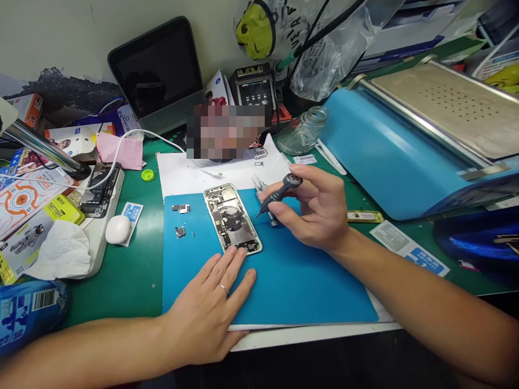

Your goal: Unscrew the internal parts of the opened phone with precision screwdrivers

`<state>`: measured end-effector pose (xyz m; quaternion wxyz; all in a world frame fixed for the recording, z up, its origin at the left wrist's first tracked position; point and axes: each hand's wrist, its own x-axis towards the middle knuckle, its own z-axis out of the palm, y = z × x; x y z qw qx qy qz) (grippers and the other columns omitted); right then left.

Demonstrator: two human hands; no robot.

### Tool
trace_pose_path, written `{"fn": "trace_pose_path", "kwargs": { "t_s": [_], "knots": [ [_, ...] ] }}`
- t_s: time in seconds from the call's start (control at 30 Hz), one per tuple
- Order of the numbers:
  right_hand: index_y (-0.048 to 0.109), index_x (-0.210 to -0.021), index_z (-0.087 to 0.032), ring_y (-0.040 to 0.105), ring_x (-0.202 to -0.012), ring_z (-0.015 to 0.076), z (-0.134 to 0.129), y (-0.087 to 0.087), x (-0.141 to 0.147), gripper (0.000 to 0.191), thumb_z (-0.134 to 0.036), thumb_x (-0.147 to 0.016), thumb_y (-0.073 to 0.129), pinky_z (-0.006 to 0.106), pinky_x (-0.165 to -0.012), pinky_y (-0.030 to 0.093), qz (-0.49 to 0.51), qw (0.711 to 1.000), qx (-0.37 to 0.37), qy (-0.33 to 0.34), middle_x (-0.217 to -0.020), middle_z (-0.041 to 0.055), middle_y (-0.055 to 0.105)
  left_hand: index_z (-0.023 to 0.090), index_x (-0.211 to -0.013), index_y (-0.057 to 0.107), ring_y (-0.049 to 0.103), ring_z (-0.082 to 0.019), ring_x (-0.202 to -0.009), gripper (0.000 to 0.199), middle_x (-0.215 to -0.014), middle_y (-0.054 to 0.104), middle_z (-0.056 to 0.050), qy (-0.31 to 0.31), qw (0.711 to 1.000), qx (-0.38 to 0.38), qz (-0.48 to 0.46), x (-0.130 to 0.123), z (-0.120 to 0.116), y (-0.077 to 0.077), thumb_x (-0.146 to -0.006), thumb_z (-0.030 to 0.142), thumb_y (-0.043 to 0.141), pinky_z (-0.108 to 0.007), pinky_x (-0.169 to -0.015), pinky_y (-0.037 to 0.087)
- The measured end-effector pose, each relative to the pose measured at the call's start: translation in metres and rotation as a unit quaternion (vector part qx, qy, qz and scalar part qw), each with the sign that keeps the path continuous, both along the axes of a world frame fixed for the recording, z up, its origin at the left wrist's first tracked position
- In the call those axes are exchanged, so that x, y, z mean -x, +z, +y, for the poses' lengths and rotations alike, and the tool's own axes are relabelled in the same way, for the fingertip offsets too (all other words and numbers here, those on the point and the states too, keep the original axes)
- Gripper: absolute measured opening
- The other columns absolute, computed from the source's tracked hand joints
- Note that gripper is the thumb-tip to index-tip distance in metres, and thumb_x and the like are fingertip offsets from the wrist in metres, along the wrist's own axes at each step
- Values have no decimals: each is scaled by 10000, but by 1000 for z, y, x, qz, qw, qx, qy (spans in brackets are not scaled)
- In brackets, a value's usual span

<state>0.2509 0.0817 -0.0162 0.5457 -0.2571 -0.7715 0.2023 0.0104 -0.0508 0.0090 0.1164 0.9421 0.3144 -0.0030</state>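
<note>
An opened phone (pixel 233 219) lies on a blue mat (pixel 304 286), its inner parts bare. My left hand (pixel 214 302) rests flat with fingers stretched out, the fingertips touching the phone's near end. My right hand (pixel 318 208) grips a small dark screwdriver (pixel 279 194) between thumb and fingers, its tip in the air just right of the phone. Behind that screwdriver, a pair of tweezers (pixel 258 183) lies on the mat, partly hidden. Left of the phone are a small metal bracket (pixel 181 208), another small part (pixel 180 232) and a tiny piece (pixel 193 234).
A blue machine (pixel 365 156) with a perforated plate stands at the right, near a glass jar (pixel 302 132). A dark-screened device (pixel 158 70) leans against the wall. On the left are a white earbud case (pixel 118 230), crumpled tissue (pixel 62 251) and boxes. A white cable (pixel 121 143) crosses the back.
</note>
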Motion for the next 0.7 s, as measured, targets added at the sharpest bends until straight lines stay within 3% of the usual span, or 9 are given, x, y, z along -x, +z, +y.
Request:
{"fn": "trace_pose_path", "kwargs": {
  "t_s": [0.13, 0.23, 0.37, 0.47, 0.6, 0.7],
  "knots": [
    [426, -1444, -330, 719, -753, 199, -1, 4, 4, 645, -132, -879, 665, 330, -600, 646, 28, 999, -33, -17, -944, 38, 720, 52, -1569, 213, 16, -387, -1546, 817, -1654, 73, -257, 0, 1000, -2, -4, 0, 0, -1, -966, 524, 498, -504, -1246, 102],
    [451, -1432, -345, 716, -741, 200, -10, 19, 10, 621, -116, -887, 643, 326, -592, 641, 40, 997, -66, -21, -945, 51, 709, 49, -1567, 212, 17, -387, -1546, 825, -1652, 69, -262, -2, 1000, -4, -6, 1, 0, -2, -964, 533, 500, -506, -1247, 110],
    [423, -1461, -323, 714, -730, 202, -28, 37, 24, 648, -99, -888, 627, 335, -605, 645, 24, 998, -44, 24, -948, 66, 712, 42, -1565, 213, 2, -390, -1543, 831, -1649, 62, -271, -4, 1000, -9, -7, 1, -1, -2, -964, 545, 491, -506, -1249, 105],
    [388, -1494, -284, 707, -714, 202, -30, 33, 32, 705, -88, -864, 638, 347, -589, 646, 7, 995, -74, 65, -920, 56, 710, 37, -1563, 214, 12, -392, -1542, 829, -1646, 71, -278, -3, 1000, -9, -4, 1, 0, -2, -966, 545, 484, -503, -1248, 113],
    [359, -1519, -229, 694, -707, 192, -20, 18, 31, 782, -40, -820, 651, 340, -574, 634, -13, 988, -137, 68, -930, 62, 695, 45, -1566, 217, 32, -390, -1543, 821, -1647, 92, -271, -2, 1000, -12, -2, 0, 0, -2, -969, 546, 475, -491, -1247, 108],
    [385, -1499, -222, 708, -740, 175, -16, 13, 25, 786, -8, -792, 655, 322, -638, 639, 4, 991, -115, 63, -948, 49, 683, 47, -1559, 242, 33, -391, -1544, 806, -1648, 103, -264, -1, 1000, -17, -2, -1, 0, -2, -969, 543, 477, -487, -1248, 71]
  ]
}}
